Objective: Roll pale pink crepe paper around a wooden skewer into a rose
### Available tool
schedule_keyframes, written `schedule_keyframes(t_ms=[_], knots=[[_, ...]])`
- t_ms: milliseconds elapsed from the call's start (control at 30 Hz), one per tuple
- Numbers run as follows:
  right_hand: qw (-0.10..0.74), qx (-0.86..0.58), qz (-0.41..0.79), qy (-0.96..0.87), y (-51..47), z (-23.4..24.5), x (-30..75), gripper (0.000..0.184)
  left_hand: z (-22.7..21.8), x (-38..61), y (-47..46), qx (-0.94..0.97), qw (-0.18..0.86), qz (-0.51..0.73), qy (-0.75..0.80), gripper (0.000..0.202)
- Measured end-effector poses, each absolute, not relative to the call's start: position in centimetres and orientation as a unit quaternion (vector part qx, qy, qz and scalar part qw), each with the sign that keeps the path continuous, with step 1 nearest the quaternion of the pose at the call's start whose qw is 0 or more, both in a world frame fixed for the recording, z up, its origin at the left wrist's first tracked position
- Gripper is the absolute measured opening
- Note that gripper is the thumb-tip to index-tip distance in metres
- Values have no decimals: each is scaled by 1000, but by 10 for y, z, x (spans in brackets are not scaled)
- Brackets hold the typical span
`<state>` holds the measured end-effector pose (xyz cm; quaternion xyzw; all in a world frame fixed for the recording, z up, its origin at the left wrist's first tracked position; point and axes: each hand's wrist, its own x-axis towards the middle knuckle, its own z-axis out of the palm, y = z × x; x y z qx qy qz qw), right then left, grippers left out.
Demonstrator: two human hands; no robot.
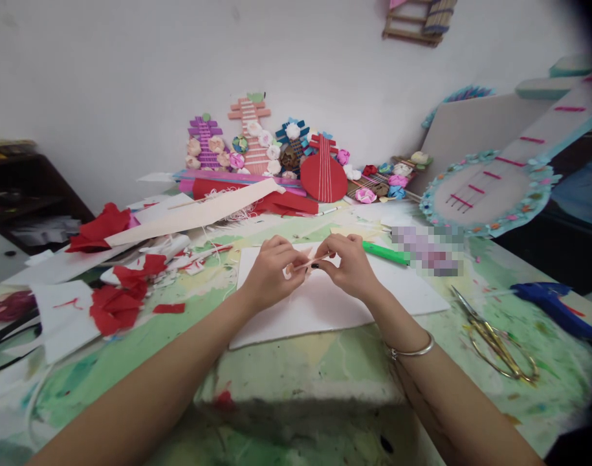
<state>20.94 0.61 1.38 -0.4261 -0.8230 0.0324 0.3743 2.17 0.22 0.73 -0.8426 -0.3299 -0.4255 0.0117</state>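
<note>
Both my hands meet over a white board (325,310) on the table. Between their fingertips is a small pale pink strip (311,263), thin and perhaps of paper; much of it is hidden by the fingers. My left hand (275,272) pinches its left end, and my right hand (347,262) pinches the right end, thumb below. A bracelet (415,353) circles my right wrist. Just beyond the right hand lies a bright green cutter-like tool (385,253), partly on the board.
Gold-handled scissors (494,343) and a blue glue gun (562,307) lie at right. Red paper scraps (123,294) and a long cream strip (198,212) cover the left. Small decorated lutes, one red (323,173), lean on the wall; a large flower-edged instrument (484,191) stands at right.
</note>
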Motion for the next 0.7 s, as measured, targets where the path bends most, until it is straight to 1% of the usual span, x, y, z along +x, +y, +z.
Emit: schedule_keyframes(t_ms=[333,467,700], knots=[[358,-416,13,-836,5,14,209,8,6,23,3,-835,-11,-438,-333,4],[349,-416,6,-840,5,13,209,12,5,22,4,-838,-4,-433,-332,4],[336,-424,9,-841,6,12,209,10,-1,22,7,-846,30,-430,-314,9]])
